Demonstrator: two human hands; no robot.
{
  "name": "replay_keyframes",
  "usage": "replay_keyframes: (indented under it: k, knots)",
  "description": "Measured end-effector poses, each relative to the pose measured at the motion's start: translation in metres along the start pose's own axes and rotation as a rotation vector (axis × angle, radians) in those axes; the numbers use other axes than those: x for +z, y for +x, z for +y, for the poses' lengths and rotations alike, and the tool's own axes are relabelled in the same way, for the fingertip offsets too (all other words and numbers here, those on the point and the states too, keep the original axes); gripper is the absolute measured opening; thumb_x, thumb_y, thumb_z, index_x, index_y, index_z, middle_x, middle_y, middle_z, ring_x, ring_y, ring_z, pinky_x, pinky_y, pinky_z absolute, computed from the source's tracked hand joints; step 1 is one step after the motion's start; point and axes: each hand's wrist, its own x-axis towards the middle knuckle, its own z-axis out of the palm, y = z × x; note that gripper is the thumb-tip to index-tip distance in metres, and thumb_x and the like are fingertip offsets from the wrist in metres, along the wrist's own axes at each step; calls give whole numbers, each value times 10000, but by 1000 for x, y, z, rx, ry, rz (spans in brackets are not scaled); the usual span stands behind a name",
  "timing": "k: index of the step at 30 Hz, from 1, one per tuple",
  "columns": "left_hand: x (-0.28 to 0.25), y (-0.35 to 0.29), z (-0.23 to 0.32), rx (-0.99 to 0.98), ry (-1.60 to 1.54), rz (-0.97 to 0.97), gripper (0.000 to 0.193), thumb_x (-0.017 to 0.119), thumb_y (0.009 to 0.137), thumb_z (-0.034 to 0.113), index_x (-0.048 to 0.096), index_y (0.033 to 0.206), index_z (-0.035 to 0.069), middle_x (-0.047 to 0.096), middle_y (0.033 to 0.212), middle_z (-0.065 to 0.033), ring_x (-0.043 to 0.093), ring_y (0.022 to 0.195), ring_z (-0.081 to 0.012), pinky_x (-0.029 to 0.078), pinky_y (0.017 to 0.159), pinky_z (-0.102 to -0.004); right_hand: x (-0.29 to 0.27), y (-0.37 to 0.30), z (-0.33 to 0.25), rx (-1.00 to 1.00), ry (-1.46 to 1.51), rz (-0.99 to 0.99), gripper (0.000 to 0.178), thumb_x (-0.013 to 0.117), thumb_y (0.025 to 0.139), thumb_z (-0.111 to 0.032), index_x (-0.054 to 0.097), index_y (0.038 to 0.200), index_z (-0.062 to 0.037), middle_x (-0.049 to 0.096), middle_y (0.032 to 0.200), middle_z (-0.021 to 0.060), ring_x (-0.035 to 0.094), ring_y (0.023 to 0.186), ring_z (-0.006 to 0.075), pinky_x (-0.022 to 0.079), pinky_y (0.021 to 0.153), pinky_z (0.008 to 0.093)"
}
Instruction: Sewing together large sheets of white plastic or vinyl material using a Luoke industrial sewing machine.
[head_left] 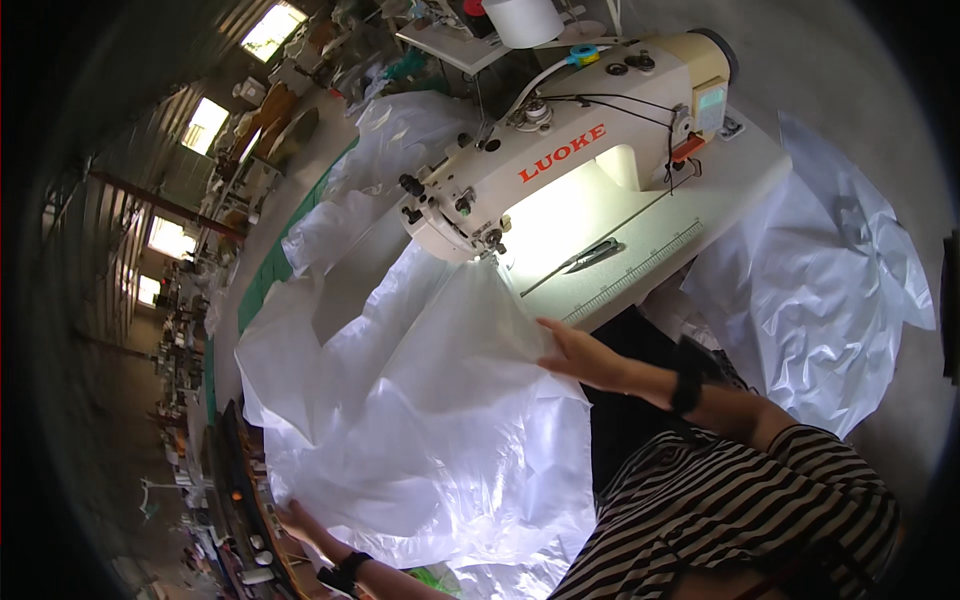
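A large, thin, shiny white plastic sheet (430, 420) hangs in folds from the sewing machine (590, 130) down toward my lap. Its upper corner lies under the machine's needle area, where the needle itself is hidden. My right hand (585, 357) rests at the sheet's right edge near the table's front, thumb and fingers stretched out and apart. Far down at the lower left, my left hand (303, 526) grips the sheet's outer edge, its fingertips partly covered. Thread snips (593, 255) lie on the machine bed beside a printed ruler scale (640, 270).
More white sheeting (810, 290) drapes off the table's right side. Another white heap (400, 135) lies behind the machine by a green strip (285, 255). A white thread cone (524, 20) stands at the top. Cluttered workstations line the left wall under windows.
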Motion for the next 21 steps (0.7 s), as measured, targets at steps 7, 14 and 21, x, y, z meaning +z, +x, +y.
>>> replay_keyframes:
  k: [7,14,21]
  knots:
    - [28,-25,4,-93,117,-111,505,596,792,298,612,1216,24,648,1182,-230,635,1018,-438,492,867,-508,55,-87,44,378,502,-303,546,696,907,-205,451,1313,65,647,1058,144,619,1054,211,501,903,325]
    - [43,-26,9,-80,67,-32,499,609,802,230,580,1248,8,631,1189,-241,623,1032,-441,500,883,-500,-22,-144,31,461,472,-577,297,571,984,-243,660,1089,20,674,967,79,606,885,140,502,814,277]
    - [5,-173,187,165,-855,-228,289,648,873,57,571,1149,18,610,1075,-104,605,1004,-242,493,874,-371,-24,-146,39,505,674,-502,326,598,971,-193,587,1213,25,658,1033,64,612,915,113,503,871,278]
